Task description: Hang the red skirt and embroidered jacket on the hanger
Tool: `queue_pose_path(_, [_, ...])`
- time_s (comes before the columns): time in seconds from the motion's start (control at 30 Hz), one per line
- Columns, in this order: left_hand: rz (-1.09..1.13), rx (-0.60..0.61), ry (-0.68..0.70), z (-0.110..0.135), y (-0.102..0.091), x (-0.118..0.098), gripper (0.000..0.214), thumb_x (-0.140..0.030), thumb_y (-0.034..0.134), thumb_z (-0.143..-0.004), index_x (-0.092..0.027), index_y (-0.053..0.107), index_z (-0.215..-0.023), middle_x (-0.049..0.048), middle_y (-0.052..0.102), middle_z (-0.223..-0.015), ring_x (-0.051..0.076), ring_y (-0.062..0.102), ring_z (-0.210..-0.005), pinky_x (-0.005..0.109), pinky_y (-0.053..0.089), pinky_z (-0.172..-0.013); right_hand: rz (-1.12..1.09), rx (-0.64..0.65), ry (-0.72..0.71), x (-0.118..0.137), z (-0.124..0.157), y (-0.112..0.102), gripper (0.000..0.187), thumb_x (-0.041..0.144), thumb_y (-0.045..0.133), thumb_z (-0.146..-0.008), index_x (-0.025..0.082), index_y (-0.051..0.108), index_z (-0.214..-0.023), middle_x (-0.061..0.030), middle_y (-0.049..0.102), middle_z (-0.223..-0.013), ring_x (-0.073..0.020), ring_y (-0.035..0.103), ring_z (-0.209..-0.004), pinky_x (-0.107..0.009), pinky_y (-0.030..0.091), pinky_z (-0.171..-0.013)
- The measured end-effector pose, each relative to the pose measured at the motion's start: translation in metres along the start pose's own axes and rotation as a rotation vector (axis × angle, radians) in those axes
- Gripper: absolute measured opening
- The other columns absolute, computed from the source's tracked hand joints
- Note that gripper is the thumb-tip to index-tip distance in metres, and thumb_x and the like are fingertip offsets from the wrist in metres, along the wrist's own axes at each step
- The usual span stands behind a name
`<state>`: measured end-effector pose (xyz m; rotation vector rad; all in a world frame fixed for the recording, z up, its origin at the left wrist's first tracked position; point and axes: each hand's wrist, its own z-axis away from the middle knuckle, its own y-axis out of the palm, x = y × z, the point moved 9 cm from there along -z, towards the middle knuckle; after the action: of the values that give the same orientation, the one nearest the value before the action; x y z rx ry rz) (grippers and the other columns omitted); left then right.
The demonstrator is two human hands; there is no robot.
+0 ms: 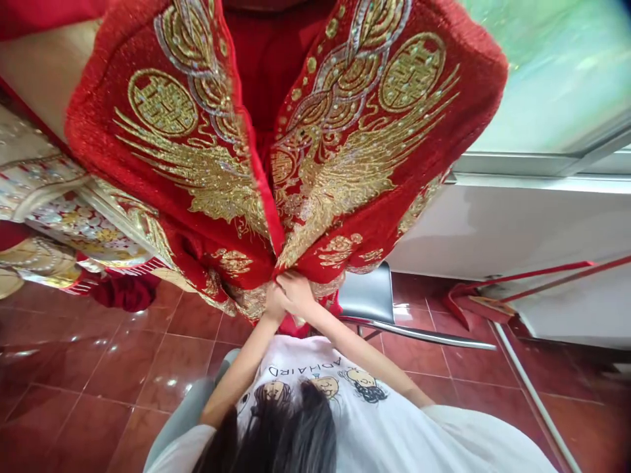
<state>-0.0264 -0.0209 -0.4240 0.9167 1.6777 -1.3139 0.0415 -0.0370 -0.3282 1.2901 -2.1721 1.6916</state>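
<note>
A red jacket (315,131) thick with gold and silver embroidery hangs upright in front of me, its two front panels meeting along a red edge. My left hand (274,303) and my right hand (296,292) are side by side at the jacket's lower front, fingers closed in a pinch on the cloth where the panels join. Both forearms reach up from my white printed shirt (345,401). What sits between the fingertips is too small to make out.
Another embroidered red and white garment (64,217) hangs at the left. A dark chair (369,295) stands behind the jacket on the glossy red tile floor (98,374). A white wall and window (542,85) fill the right, with red-handled brooms (493,295) leaning there.
</note>
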Motion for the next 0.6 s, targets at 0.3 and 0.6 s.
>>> queue_pose_path(0.3, [0.452,-0.015,-0.250,0.013,-0.019,0.034,0.012,-0.020,0.072,-0.065,-0.017,0.061,-0.067,0.0031,0.063,-0.074,0.018,0.061,-0.078,0.030,0.048,-0.080,-0.904,-0.251,0.555,-0.100,0.058,0.022,0.021,0.037,0.070,-0.070,0.017,0.062,-0.070,-0.0042,0.065,-0.074,-0.0174,0.060,-0.076,-0.031,0.049,-0.078])
queue_pose_path(0.6, [0.911,-0.367,-0.807,0.089,-0.037,0.139,0.030,-0.041,0.068,-0.076,-0.018,0.050,-0.075,0.0000,0.058,-0.076,0.012,0.060,-0.063,0.026,0.048,-0.064,-1.125,-0.664,1.076,-0.193,0.150,0.035,0.053,0.040,0.078,-0.057,0.023,0.046,-0.096,0.0015,0.061,-0.091,-0.0110,0.061,-0.081,-0.022,0.050,-0.068])
